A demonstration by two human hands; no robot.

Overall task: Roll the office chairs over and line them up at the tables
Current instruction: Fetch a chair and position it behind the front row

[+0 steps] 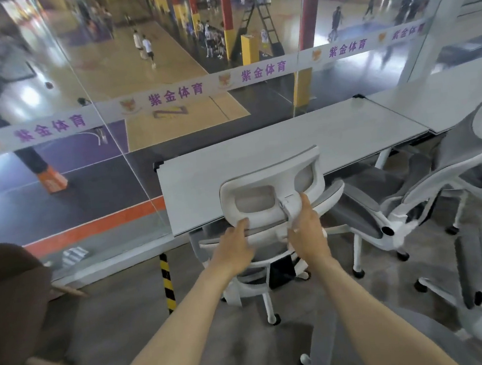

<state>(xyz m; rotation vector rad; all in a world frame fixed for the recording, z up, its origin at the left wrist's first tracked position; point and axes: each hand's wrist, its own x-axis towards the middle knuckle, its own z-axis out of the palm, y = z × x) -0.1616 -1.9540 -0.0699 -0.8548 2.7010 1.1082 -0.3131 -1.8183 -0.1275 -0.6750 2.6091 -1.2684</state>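
So the person is steering the office chair (pixel 270 185) by its top end. It's sitting right at the left end of the white surface (pixel 260 153), back facing the camera, pulled up close to the edge. The left hand (pixel 234 243) is gripping the upper rim of the backrest just under the headrest, fingers (pixel 243 223) curling over it. The right hand (pixel 305 229) is wrapping around the headrest's centre post. Both hands are holding the chair.

My take on doing this bit well: be pushing evenly through both hands so the castors are rolling straight instead of twisting (that headrest post looks like an adjustable joint, so I'm guessing hard yanking there is risking some flex). Aim to be bringing it in square to the surface edge, leaving a gap from the neighbour chair (pixel 385 196) on the right, which is sitting angled at the same surface.

Looks-wise we're talking a white plastic frame, grey mesh back and seat, a headrest with two cut-out windows, and a white star base with dark castors.
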